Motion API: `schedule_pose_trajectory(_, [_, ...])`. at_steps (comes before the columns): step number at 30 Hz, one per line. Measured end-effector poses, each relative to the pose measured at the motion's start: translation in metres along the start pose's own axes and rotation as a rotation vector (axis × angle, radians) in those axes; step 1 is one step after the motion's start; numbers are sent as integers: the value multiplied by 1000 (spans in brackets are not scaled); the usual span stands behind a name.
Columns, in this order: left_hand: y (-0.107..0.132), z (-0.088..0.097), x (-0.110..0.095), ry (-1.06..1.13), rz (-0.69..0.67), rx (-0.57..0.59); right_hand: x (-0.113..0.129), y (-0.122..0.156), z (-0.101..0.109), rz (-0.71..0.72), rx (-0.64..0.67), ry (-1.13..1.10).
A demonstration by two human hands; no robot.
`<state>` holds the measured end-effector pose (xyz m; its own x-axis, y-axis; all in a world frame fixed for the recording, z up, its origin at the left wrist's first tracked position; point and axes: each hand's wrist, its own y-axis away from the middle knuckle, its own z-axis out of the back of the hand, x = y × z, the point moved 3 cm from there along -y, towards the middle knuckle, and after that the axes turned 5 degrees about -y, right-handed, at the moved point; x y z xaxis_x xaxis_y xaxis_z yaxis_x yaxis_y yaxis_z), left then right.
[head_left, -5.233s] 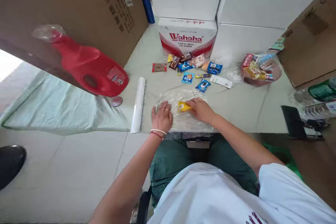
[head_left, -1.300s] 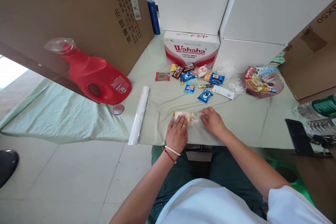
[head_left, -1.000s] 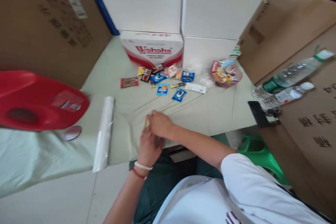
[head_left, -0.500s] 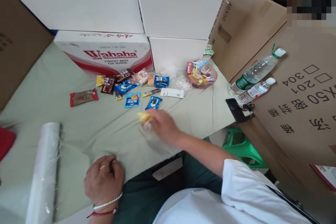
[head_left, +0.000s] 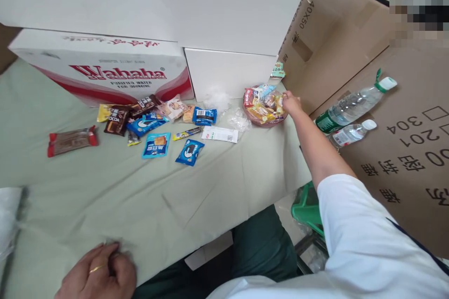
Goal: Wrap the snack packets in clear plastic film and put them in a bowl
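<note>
My right hand (head_left: 291, 102) reaches far across the green cloth (head_left: 147, 196) to the right rim of a reddish bowl (head_left: 264, 124) heaped with wrapped snacks. Its fingers are bunched against a yellowish film-wrapped snack (head_left: 277, 99) at the top of the heap. My left hand (head_left: 97, 274) lies at the near edge of the cloth with its fingers curled in, a ring showing. A blurred scrap of clear film (head_left: 119, 245) sits by its fingertips, and what the fingers hold is hidden.
Loose snack packets (head_left: 155, 145) and a white slip (head_left: 219, 134) lie mid-table before a Wahaha carton (head_left: 105, 70) and white boxes (head_left: 228, 4). Cardboard boxes (head_left: 403, 149) with two water bottles (head_left: 354, 103) stand right. A green stool (head_left: 308, 205) is below. A film roll (head_left: 9, 210) lies left.
My right hand has carried the film-wrapped yellow snack from the table's middle out to the bowl. My head has turned right. The left hand stayed curled at the near edge.
</note>
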<state>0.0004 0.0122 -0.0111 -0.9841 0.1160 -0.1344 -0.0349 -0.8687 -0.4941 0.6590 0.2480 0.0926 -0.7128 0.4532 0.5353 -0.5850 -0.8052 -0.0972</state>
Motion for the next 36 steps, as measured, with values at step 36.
schedule_pose_trajectory(36, [-3,3,-17,-41,101,66,69,287,-55,-241,512,-1317])
